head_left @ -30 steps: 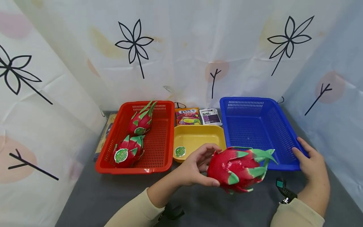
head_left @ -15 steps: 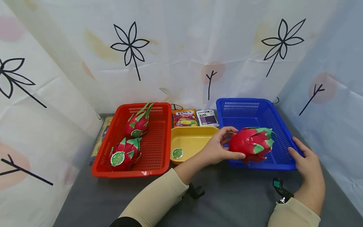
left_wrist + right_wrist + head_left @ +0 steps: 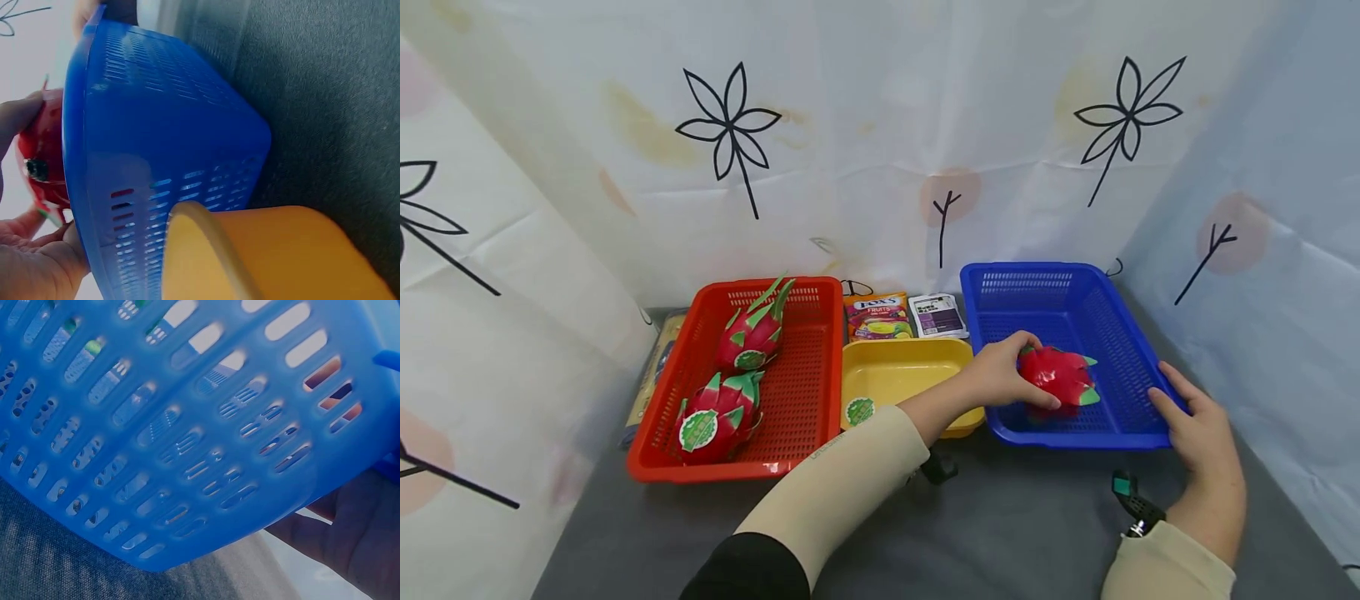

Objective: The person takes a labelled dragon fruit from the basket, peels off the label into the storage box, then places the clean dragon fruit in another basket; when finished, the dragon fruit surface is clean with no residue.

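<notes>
Fingers of the left hand (image 3: 1006,375) grasp a glossy, green-tipped red dragon fruit (image 3: 1060,377) at the mouth of a slotted blue plastic basket (image 3: 1112,400); the right hand (image 3: 1204,433) pinches its smooth rim (image 3: 1086,441).

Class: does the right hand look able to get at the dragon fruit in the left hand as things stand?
Probably yes, once it releases the blue basket: from the right hand to the dragon fruit, only open basket shows, though the left hand grips one end.
</notes>
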Available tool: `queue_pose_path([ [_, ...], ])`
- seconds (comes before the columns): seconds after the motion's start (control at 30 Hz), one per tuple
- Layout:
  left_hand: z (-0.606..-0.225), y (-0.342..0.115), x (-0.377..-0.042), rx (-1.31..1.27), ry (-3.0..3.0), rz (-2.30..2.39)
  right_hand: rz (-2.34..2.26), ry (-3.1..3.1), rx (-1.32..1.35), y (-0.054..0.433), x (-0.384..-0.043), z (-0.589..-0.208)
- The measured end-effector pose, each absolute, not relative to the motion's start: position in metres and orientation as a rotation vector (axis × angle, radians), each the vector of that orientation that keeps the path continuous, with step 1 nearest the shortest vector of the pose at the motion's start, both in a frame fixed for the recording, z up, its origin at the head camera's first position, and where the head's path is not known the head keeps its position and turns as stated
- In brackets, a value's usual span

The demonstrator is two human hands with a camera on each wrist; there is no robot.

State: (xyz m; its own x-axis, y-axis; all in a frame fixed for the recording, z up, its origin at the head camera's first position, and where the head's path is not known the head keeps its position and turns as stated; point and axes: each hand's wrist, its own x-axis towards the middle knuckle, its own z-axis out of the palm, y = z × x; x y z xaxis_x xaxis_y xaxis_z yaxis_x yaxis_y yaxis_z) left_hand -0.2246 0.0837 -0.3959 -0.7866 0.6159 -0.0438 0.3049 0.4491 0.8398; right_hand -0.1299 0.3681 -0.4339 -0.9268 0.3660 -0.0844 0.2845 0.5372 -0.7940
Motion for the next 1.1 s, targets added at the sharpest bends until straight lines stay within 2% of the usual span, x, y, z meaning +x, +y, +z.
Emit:
queue_pose_path([
  [0.33, -0.391, 0.094, -0.221, 0.847, 2.516, 0.899, 1.378, -2.659, -0.565, 0.362, -0.132, -0.435],
  [0.73, -0.389, 0.098, -0.205, 1.11, 2.736, 0.142, 1.397, -2.67, -0.556, 0.362, -0.13, -0.433],
  [1.1, -0.379, 0.086, -0.205, 1.088, 2.667, 0.412, 1.447, -2.633, -0.576, 0.362, -0.127, -0.433],
])
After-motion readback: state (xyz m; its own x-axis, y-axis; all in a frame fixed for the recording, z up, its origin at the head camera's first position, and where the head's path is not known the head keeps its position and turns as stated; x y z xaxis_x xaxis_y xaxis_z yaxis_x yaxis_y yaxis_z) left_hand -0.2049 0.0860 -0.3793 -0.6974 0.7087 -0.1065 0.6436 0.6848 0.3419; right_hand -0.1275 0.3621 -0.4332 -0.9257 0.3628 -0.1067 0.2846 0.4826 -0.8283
